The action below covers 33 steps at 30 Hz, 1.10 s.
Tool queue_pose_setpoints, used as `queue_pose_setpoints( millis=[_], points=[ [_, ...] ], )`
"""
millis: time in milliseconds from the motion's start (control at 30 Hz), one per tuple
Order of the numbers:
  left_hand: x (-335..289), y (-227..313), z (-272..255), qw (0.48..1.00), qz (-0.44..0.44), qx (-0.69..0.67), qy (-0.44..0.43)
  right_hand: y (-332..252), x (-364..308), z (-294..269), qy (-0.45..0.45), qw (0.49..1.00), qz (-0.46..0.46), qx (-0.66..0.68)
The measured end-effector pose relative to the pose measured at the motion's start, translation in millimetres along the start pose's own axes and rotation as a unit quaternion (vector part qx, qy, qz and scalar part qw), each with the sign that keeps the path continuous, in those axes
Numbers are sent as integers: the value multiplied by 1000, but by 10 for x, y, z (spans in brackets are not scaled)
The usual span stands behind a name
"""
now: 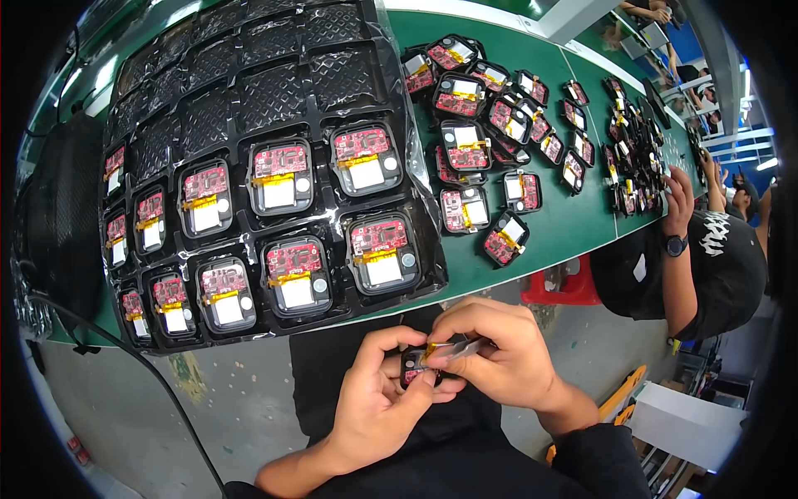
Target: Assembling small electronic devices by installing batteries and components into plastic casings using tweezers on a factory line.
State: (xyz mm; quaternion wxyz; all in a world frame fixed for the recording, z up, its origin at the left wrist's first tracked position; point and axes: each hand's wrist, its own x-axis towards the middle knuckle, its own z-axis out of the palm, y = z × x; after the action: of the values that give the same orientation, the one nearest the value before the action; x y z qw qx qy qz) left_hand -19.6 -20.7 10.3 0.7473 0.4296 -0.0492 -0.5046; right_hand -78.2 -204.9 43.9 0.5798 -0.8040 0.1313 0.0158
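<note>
Over my lap, just off the table's near edge, my left hand (pixel 378 403) grips a small black watch-like casing (pixel 408 363). A red circuit board shows inside it, and my fingers cover much of the rest. My right hand (pixel 507 353) pinches a grey metal tool (pixel 457 349) that looks like tweezers. Its tip meets the casing by a strip of yellow tape (pixel 432 351); whether it grips the tape I cannot tell. Ahead on the left lies a black plastic tray (pixel 270 98), its two nearest rows holding similar open casings (pixel 299 279) with red boards and white blocks.
Many loose open casings (pixel 465 145) lie piled on the green table (pixel 553 220) right of the tray. Farther right, a person in black (pixel 706 274) sits by another heap. A red stool (pixel 561 287) stands under the table. A black cable (pixel 179 399) hangs at left.
</note>
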Motion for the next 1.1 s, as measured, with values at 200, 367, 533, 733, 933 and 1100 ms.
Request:
queue_pose_setpoints(
  millis=[200,367,533,733,933,1100],
  points=[
    [-15,37,8,1000,-2,-15,18,25,-102,59,71,979,-135,-134],
    [20,141,-130,985,-56,-161,-19,113,-197,70,21,921,-307,-238],
    [-6,84,-111,1000,-1,18,-15,14,-248,-97,-83,965,-180,-171],
    [-22,19,-90,995,26,94,5,-81,-167,-221,14,896,-193,-400],
    [-29,1,-92,990,47,130,11,-163,-131,-218,59,840,-232,-487],
    [-38,-4,-127,990,35,133,5,-88,-92,-275,39,861,-235,-449]
  ],
)
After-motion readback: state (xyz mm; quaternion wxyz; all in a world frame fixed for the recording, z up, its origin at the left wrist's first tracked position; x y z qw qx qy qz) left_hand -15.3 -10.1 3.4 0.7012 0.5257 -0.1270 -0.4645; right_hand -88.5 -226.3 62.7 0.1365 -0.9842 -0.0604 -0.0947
